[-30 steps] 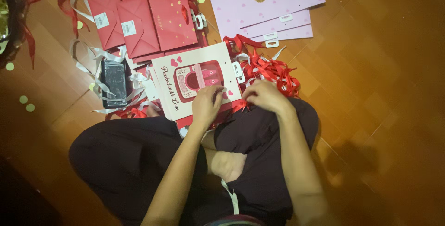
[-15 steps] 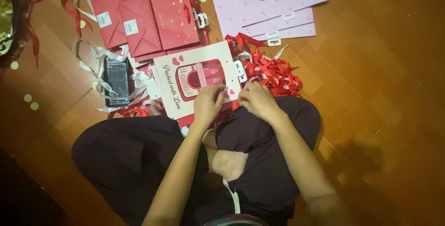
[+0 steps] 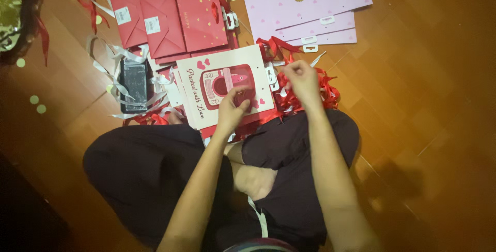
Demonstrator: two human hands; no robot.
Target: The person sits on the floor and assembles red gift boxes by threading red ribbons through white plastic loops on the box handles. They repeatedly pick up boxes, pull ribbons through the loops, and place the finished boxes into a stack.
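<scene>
I sit cross-legged on a wooden floor. A cream paper gift bag (image 3: pixel 227 59) with a pink picture and small hearts lies flat in front of my knees. My left hand (image 3: pixel 233 108) rests on its lower right part, fingers curled and gripping it. My right hand (image 3: pixel 302 79) is lifted just right of the bag, over a pile of red ribbon (image 3: pixel 326 90), its fingertips pinched together on a strand. A white plastic handle piece (image 3: pixel 270 76) sits at the bag's right edge, between the two hands.
Several flat red gift bags (image 3: pixel 170 19) lie beyond the cream one. Pink bags with a bear picture (image 3: pixel 315 17) are stacked at the far right. A dark phone-like object (image 3: pixel 135 82) lies among white ribbons (image 3: pixel 103 58) at the left. A dark basket (image 3: pixel 20 19) stands at the far left.
My right hand has lifted from the bag's lower right corner up and away towards the ribbon pile. My left hand has stayed on the bag.
</scene>
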